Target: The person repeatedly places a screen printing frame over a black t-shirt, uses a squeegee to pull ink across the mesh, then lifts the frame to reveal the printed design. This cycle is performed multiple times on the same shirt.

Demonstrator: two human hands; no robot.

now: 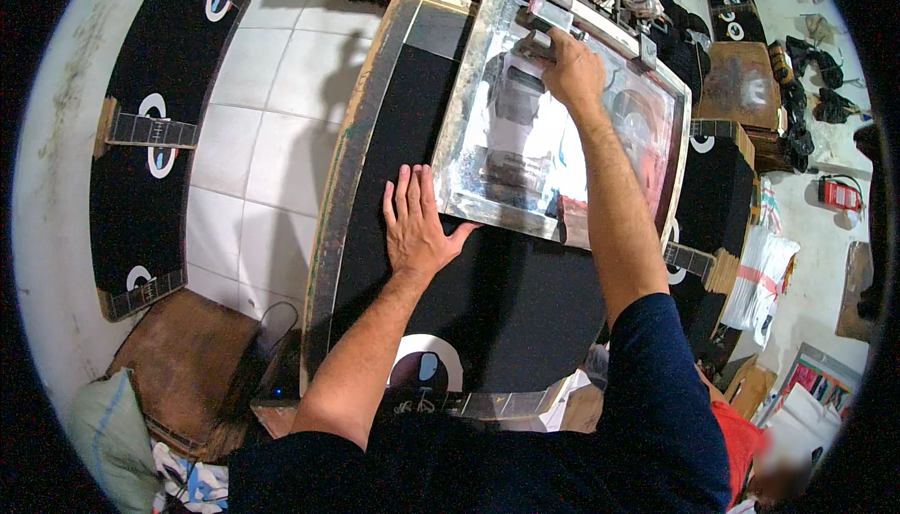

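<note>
A screen-printing frame [553, 230] with a glossy, ink-smeared mesh lies tilted over a board covered in black fabric [534, 308]. My right hand [574, 72] reaches across to the far part of the screen, its fingers closed round a squeegee [536, 44], which it partly hides. Flat on the black fabric rests my left hand [417, 233], fingers spread, beside the frame's near left corner; its thumb lies along the frame's near edge. Close to my body, a white and dark eye-like print [427, 364] shows on the fabric.
More boards with black printed fabric stand at the left [141, 195] and the right [708, 195]. A brown board [192, 355] lies at the lower left, near a pale green sack [117, 434]. White tiled floor [272, 139] shows between. A red fire extinguisher [839, 193] hangs at the right.
</note>
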